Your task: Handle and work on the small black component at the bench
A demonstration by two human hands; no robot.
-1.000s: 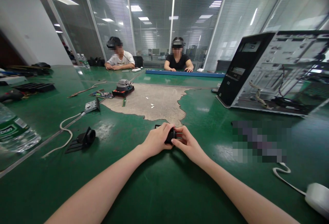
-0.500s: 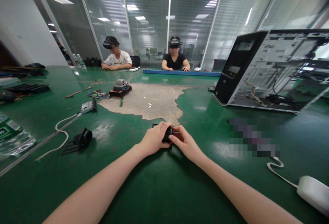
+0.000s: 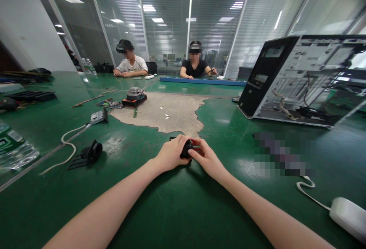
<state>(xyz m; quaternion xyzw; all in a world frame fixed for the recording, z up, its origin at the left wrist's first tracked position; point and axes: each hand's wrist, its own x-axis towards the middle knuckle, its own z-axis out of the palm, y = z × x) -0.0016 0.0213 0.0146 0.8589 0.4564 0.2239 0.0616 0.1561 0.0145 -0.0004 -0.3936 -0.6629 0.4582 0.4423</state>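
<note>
A small black part with a rounded end [image 3: 186,148] is held just above the green table [image 3: 183,211], in front of me. My left hand [image 3: 170,152] wraps round its left side, fingers closed over the top. From the other side, the thumb and fingers of my right hand [image 3: 206,156] pinch its rounded end. A dark edge of the part pokes out behind my left fingers, and most of its body is hidden by both hands. Further left lies another black piece [image 3: 90,153] with a round end and a slatted base.
A computer case [image 3: 263,77] with its side off stands at the right. Behind my hands is a bare patch [image 3: 183,108] in the green surface, with a heatsink-like part [image 3: 135,96] on it. A bottle [image 3: 14,146] lies left; a white power bank-like block [image 3: 347,216] sits right.
Both my hands keep the same grip on the black part. Across the table, the person in black has raised one hand off the tabletop. My view has shifted very slightly.
</note>
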